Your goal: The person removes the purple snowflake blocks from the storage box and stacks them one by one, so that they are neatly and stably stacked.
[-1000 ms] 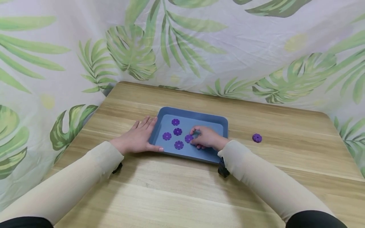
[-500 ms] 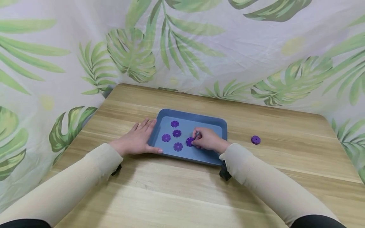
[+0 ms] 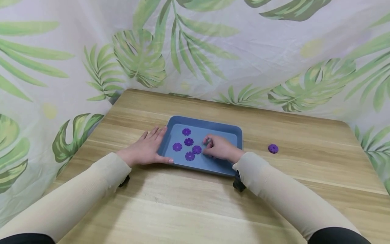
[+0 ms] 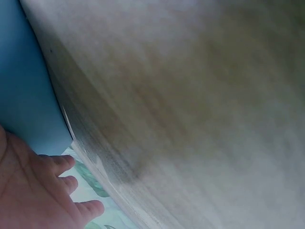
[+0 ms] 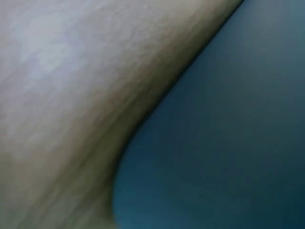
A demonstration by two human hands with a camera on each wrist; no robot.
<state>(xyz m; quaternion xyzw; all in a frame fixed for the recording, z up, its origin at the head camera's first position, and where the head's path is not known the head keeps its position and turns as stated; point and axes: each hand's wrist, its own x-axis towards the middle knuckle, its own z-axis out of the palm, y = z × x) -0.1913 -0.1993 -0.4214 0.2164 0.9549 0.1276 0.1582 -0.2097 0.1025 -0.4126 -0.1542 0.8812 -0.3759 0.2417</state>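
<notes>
Several purple notched discs lie flat in a blue tray [image 3: 216, 164], one of them [image 3: 196, 149] just left of the right hand's fingertips. The right hand [image 3: 220, 148] is over the tray with bent fingers, thumb and forefinger apart; no disc shows between them. Along the tray's left side rests the left hand [image 3: 147, 148], fingers spread and thumb at the front left corner. In the left wrist view, the left palm and fingers [image 4: 38, 191] are beside the blue tray [image 4: 28, 81]. The right wrist view has the tray [image 5: 214, 124] but no hand.
Another purple disc or small stack of them [image 3: 273, 148] sits on the wooden table [image 3: 182, 206], right of the tray. Behind the table hangs a leaf-patterned cloth [image 3: 259, 51].
The disc at the right hand has moved left, closer to the others, and now lies clear of the fingertips. The left hand has stayed against the tray.
</notes>
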